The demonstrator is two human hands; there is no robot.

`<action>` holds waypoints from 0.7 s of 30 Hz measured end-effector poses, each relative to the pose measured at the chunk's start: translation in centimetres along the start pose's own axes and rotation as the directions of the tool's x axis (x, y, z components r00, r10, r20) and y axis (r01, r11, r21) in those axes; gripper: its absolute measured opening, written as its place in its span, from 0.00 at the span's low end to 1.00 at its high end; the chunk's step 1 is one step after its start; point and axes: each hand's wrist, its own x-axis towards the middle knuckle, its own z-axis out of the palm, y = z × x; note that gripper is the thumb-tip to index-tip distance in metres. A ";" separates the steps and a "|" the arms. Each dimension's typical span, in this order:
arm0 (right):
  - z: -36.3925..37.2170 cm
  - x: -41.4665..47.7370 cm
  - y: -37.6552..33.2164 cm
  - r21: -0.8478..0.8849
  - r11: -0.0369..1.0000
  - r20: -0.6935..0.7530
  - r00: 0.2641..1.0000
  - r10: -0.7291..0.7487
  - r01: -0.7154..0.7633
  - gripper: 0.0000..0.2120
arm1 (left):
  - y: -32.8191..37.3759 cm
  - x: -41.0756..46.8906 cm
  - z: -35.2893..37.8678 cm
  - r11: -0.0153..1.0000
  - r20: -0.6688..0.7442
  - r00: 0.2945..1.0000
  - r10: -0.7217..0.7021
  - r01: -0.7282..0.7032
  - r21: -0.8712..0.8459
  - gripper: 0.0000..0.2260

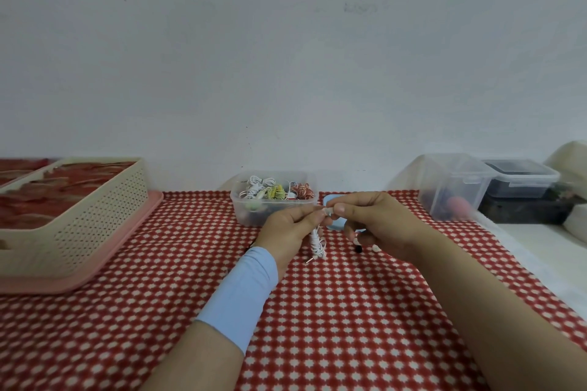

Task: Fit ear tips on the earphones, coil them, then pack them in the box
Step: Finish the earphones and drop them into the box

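cloth (349, 311): red-white check | left hand (287, 225): grips white earphones (317, 243), cord bunched below, plug by cloth | right hand (374, 225): pinches small pale piece (328, 210), possibly an ear tip, at left fingertips | blue box (329, 200): just behind hands | tub (247, 216): beyond, holds coiled sets | basket (95, 225): far left
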 end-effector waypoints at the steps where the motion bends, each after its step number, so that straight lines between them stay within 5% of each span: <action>1: 0.0 0.0 0.0 -0.005 1.000 0.006 1.000 0.008 -0.008 0.08 | 0.0 0.0 0.0 1.000 0.000 1.000 -0.001 0.001 0.007 0.06; 21: -0.2 0.4 0.7 0.009 0.996 0.071 0.993 0.092 -0.093 0.07 | -0.2 -0.2 -0.1 0.999 0.081 0.997 -0.009 0.006 0.033 0.05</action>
